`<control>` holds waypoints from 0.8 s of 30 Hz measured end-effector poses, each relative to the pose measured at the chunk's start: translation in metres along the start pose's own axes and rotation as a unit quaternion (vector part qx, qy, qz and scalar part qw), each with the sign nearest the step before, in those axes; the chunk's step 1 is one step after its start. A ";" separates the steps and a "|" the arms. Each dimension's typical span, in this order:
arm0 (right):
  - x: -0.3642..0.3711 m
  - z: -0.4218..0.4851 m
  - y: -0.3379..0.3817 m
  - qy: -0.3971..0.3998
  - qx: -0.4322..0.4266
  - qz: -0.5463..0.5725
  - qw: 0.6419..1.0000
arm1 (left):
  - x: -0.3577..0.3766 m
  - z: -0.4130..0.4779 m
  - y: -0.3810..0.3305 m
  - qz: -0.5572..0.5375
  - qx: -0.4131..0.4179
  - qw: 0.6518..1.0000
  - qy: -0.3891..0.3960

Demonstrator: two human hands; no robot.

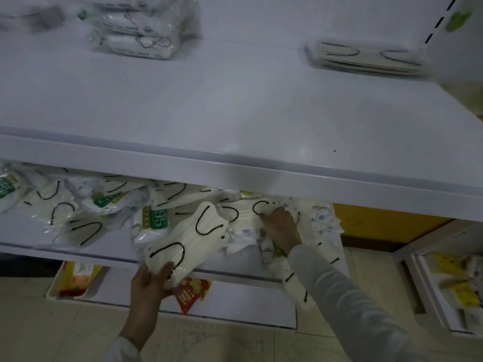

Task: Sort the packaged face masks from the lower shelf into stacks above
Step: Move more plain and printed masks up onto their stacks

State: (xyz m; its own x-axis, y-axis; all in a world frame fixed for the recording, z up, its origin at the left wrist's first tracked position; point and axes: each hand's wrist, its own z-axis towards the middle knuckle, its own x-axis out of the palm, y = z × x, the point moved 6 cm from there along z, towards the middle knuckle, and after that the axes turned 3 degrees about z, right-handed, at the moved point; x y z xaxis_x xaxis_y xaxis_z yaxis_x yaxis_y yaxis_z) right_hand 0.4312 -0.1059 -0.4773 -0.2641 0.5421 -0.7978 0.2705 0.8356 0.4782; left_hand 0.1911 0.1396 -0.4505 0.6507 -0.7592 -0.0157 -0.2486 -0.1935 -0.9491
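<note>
My left hand (150,282) grips a bundle of cream masks with black ear loops (183,244) by its lower end, in front of the lower shelf (78,250). My right hand (281,226) reaches into the pile of packaged masks (109,205) on that shelf, its fingers pressing on a white pack with a black loop (251,218); whether they curl round it is hidden. On the upper shelf (235,113) stand two stacks: wrapped white masks (138,30) at the back left and flat cream masks (366,57) at the back right.
Green "95" packs (156,218) lie among the pile. Below, a red snack bag (192,291) and a yellow pack in a tray (78,278) sit on the bottom shelf. Another rack with yellow packs (454,280) stands at the right. Tiled floor lies in front.
</note>
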 end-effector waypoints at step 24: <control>-0.040 0.000 -0.016 -0.076 -0.033 0.283 0.956 | -0.024 0.013 0.008 -0.019 -0.023 0.999 0.016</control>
State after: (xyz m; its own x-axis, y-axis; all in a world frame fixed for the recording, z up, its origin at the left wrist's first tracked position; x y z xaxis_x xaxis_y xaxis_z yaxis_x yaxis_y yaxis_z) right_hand 0.4369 -0.1411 -0.4532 0.0453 0.8937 -0.4465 0.2696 0.4194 0.8668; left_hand 0.1823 0.1644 -0.4617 0.6372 -0.7701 0.0305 -0.2581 -0.2505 -0.9331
